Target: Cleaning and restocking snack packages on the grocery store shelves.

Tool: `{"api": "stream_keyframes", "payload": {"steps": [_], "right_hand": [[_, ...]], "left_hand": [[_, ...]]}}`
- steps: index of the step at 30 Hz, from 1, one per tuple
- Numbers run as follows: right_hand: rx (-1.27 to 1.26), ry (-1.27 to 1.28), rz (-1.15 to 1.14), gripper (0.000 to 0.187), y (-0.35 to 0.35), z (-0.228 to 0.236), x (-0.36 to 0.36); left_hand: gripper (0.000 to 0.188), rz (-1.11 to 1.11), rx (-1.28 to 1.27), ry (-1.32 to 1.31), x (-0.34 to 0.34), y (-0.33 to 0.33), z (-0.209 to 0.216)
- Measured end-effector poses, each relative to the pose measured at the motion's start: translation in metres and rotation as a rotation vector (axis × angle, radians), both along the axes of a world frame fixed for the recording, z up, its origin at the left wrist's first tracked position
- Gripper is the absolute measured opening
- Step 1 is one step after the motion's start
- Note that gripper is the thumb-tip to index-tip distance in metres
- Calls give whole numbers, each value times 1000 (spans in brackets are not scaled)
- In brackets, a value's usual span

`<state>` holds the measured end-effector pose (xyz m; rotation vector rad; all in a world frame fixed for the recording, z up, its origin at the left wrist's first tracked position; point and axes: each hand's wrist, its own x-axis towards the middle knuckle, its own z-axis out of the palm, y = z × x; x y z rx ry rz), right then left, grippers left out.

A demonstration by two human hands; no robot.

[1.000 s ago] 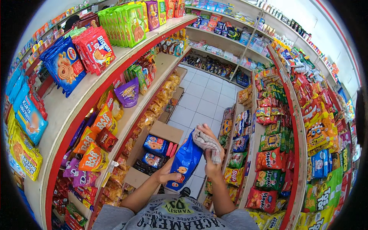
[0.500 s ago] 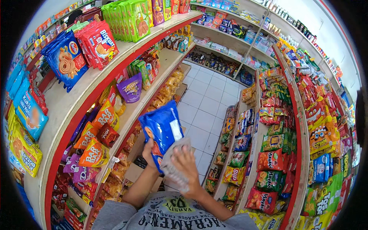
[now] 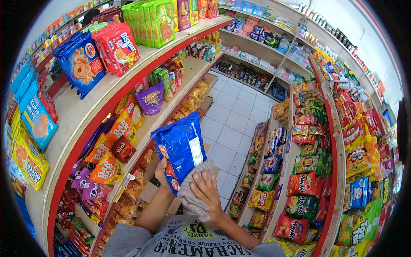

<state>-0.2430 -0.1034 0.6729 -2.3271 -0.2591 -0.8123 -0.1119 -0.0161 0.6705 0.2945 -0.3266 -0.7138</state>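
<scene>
In front of my chest I hold a blue snack packet (image 3: 176,139), tilted, with a white label patch on its right side. My left hand (image 3: 162,174) grips its lower left edge, thumb on the front. A grey cloth (image 3: 191,196) lies bunched against the packet's lower right edge. My right hand (image 3: 205,188) presses the cloth there, its fingers over the cloth. The cloth hides the packet's lower right corner.
On the left stands a shelf (image 3: 141,58) with blue biscuit packs (image 3: 81,64), red biscuit packs (image 3: 116,49) and orange snack bags (image 3: 107,167). On the right, another shelf (image 3: 327,128) carries several rows of snack packets. A white tiled floor (image 3: 231,115) runs between them.
The packet has turned slightly and shows more of its face. My right hand and the cloth have moved a little down along its right edge. The whole view has shifted slightly.
</scene>
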Motion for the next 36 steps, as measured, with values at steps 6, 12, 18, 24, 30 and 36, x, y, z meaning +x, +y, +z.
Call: {"api": "stream_keyframes", "payload": {"steps": [6,12,18,24,30,36], "right_hand": [[809,-29,30,50,-28,19,15],[1210,402,-202,35,-26,-1,-3],[1216,317,22,37,-47,-28,-27],[1739,-16,-166,41,-11,-13,-6],[1887,279,-41,44,29,-11,7],[1696,283,169,41,14,-10,-15]], "left_hand": [[70,-146,88,-11,-22,8,-32],[63,146,67,60,-15,10,3],[73,117,-93,37,15,16,36],[61,330,-109,54,15,7,24],[59,634,190,-75,4,-9,-45],[71,776,193,-288,13,30,10]]}}
